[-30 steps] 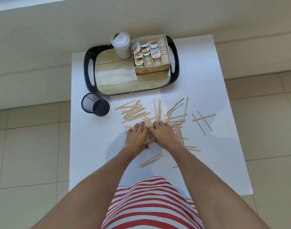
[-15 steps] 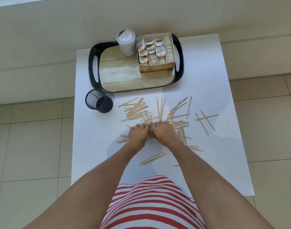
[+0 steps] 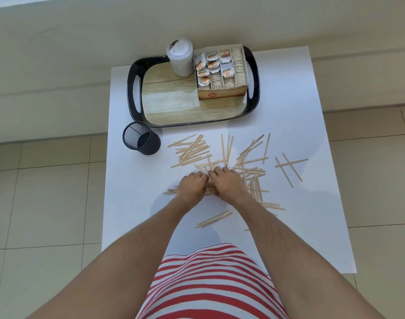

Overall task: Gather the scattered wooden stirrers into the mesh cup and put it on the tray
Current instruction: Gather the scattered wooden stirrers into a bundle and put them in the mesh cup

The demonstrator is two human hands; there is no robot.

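Many pale wooden stirrers lie scattered across the middle of the white table. My left hand and my right hand rest side by side, palms down, on a bunch of stirrers, with fingers curled around them. Stirrer ends stick out left of my left hand. The black mesh cup stands upright and empty at the table's left edge, just in front of the tray, a black-rimmed tray with a wood-pattern floor at the back.
On the tray stand a white lidded jar and an open cardboard box of tea bags. The tray's front left floor is bare. Beige floor tiles surround the small table. My striped shirt fills the bottom.
My hands have drawn slightly closer together over the stirrers, fingers curling in. The view shifted a little; the cup and tray have not moved.
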